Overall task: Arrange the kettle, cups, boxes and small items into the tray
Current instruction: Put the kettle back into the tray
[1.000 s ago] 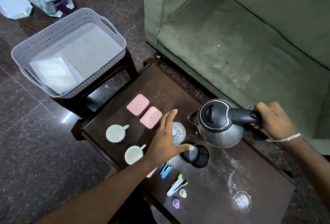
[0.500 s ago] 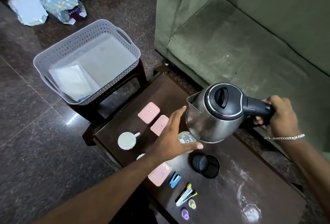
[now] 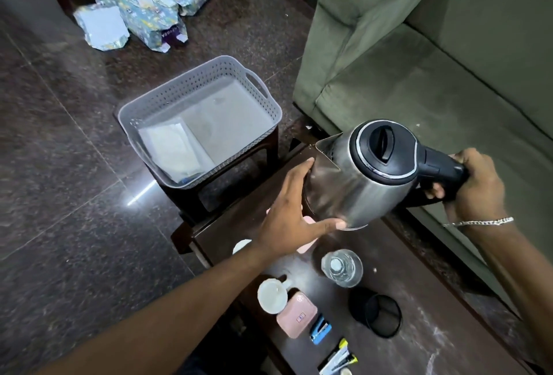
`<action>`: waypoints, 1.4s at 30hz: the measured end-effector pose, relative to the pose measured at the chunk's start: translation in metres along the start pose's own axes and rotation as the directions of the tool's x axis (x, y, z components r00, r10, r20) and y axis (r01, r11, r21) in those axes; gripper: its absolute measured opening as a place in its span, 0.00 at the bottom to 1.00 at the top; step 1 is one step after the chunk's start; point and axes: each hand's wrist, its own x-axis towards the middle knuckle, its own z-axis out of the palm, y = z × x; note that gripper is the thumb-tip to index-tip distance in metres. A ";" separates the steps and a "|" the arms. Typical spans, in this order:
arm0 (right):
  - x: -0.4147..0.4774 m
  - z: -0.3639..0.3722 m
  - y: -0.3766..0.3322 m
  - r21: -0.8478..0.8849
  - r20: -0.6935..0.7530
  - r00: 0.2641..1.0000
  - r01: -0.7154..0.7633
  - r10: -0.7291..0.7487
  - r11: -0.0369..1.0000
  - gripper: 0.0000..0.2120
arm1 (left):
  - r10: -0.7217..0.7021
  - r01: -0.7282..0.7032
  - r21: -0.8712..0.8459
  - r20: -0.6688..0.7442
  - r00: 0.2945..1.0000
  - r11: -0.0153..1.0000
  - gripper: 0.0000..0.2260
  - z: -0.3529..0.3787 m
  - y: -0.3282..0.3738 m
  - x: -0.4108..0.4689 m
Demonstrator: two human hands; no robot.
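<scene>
A steel kettle point(image 3: 356, 186) with a black lid hangs in the air above the dark table point(image 3: 419, 329). My right hand point(image 3: 475, 183) grips its black handle. My left hand point(image 3: 287, 219) lies flat against the kettle's side and base, fingers spread. The grey perforated tray point(image 3: 269, 105) stands on a stool to the left, with white paper inside. On the table lie a white cup point(image 3: 272, 297), a second cup point(image 3: 241, 246) partly hidden by my arm, a pink box point(image 3: 297, 318), a glass jar point(image 3: 342, 267), a black mesh cup point(image 3: 380, 315), and a blue stapler point(image 3: 320, 329).
A green sofa point(image 3: 419, 60) runs along the table's far right side. Wrapped packages point(image 3: 149, 15) lie on the dark stone floor behind the tray. Small tubes point(image 3: 338, 358) rest at the table's near edge. Another pink box point(image 3: 308, 243) peeks out under my left hand.
The kettle has been lifted off the table and carried left toward the tray. My left hand rose from above the table and now rests against the kettle's side.
</scene>
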 end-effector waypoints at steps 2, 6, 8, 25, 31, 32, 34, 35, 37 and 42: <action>0.003 0.022 -0.012 -0.080 0.010 0.999 0.048 -0.047 0.996 0.25 | 0.008 -0.008 -0.004 -0.016 1.000 1.000 0.52 -0.014 -0.003 0.008; 0.017 0.059 -0.026 0.123 0.070 0.998 -0.009 0.001 0.992 0.20 | 0.010 -0.009 0.014 -0.045 0.999 1.000 0.52 -0.042 -0.009 0.024; 0.026 0.077 -0.030 0.207 0.031 0.998 -0.051 0.045 0.977 0.15 | 0.020 -0.018 0.030 -0.051 0.998 0.999 0.52 -0.058 -0.012 0.033; 0.108 0.254 -0.029 0.200 0.221 0.969 -0.154 0.109 0.968 0.13 | -0.007 0.018 0.053 -0.204 0.979 0.998 0.51 -0.204 -0.061 0.104; 0.131 0.305 0.003 0.046 0.316 0.924 -0.243 0.217 0.969 0.15 | -0.149 0.143 -0.049 -0.173 0.974 0.989 0.50 -0.228 -0.101 0.119; 0.133 0.310 0.010 0.021 0.328 0.917 -0.249 0.228 0.968 0.16 | -0.172 0.165 -0.057 -0.157 0.973 0.985 0.49 -0.230 -0.106 0.120; 0.136 0.317 0.024 -0.011 0.325 0.914 -0.255 0.244 0.967 0.17 | -0.219 0.213 -0.065 -0.119 0.968 0.975 0.47 -0.231 -0.111 0.119; 0.138 0.318 0.032 -0.015 0.311 0.915 -0.267 0.258 0.964 0.15 | -0.240 0.233 -0.069 -0.102 0.966 0.970 0.46 -0.232 -0.112 0.119; 0.142 0.319 0.045 -0.041 0.288 0.909 -0.303 0.302 0.952 0.13 | -0.256 0.249 -0.083 -0.084 0.963 0.965 0.46 -0.232 -0.117 0.121; 0.148 0.315 0.063 -0.060 0.274 0.905 -0.320 0.324 0.946 0.12 | -0.273 0.264 -0.107 -0.081 0.959 0.958 0.43 -0.225 -0.125 0.120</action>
